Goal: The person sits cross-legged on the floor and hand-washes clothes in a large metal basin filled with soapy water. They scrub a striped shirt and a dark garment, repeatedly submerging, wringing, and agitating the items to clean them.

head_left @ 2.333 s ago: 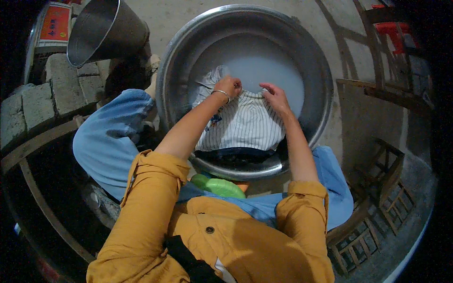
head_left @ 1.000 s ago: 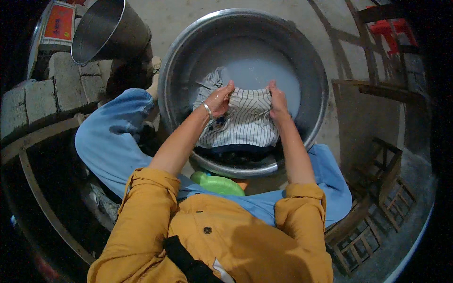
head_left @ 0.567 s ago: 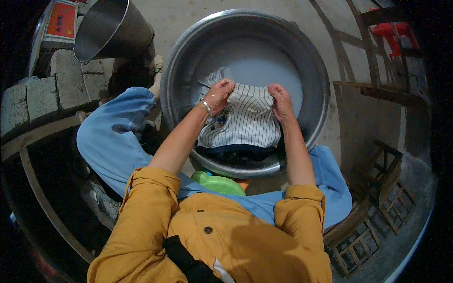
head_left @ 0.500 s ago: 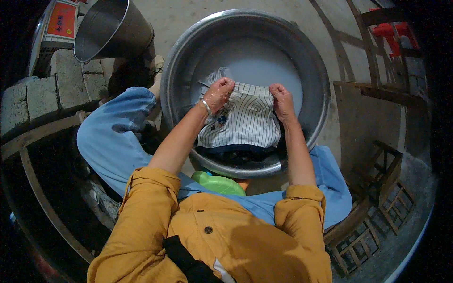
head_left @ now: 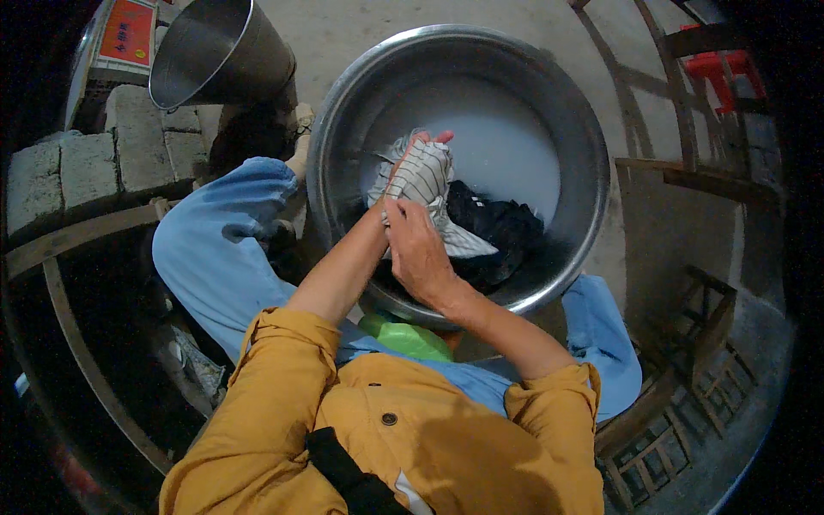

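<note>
At far left, grey stone blocks (head_left: 94, 163) form a low edge. Just right of them stands 1 metal bucket (head_left: 219, 51), tilted, its inside showing bare metal; contents cannot be told.

At centre sits 1 large round metal basin (head_left: 592, 180) on the concrete floor (head_left: 343, 26). It holds pale, cloudy water (head_left: 506, 146) across its far half. A dark garment (head_left: 498, 227) lies heaped in the near right part of the basin, partly in the water.

The striped cloth (head_left: 425, 172) is inside the basin, raised above the water at its left-centre, bunched and hanging down to touch the dark garment. The left hand (head_left: 412, 167) is under and behind it, largely covered; fingertips show at the top edge, curled about the cloth. The right hand (head_left: 416, 249) lies just below, fingers closed on the cloth's lower part. Both hands touch each other.

A green object (head_left: 408, 336) rests beside the basin's near rim, between the knees.

At far right, wooden frames (head_left: 687, 412) and 1 red item (head_left: 730, 69) stand apart from the basin.
</note>
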A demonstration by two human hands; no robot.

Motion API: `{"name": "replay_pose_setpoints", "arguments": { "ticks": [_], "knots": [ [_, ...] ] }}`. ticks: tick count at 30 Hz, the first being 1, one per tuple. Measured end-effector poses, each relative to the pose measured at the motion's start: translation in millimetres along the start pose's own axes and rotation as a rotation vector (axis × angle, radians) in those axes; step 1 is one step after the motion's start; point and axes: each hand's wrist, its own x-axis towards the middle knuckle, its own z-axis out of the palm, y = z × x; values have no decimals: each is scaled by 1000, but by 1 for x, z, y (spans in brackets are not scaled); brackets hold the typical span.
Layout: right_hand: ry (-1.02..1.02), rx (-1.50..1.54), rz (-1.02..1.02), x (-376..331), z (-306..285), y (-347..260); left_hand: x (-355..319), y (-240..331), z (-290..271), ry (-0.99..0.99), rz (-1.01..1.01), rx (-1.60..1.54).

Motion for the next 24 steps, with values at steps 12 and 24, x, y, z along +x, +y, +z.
{"name": "replay_pose_setpoints", "arguments": {
  "ticks": [12, 24],
  "knots": [
    [39, -363, -113, -9, -1, -15, 9, -21, 41, 56, 233, 124],
    [71, -305, -294, -6, -19, -33, 11, -15, 40, -192, -266, -537]
  ]
}}
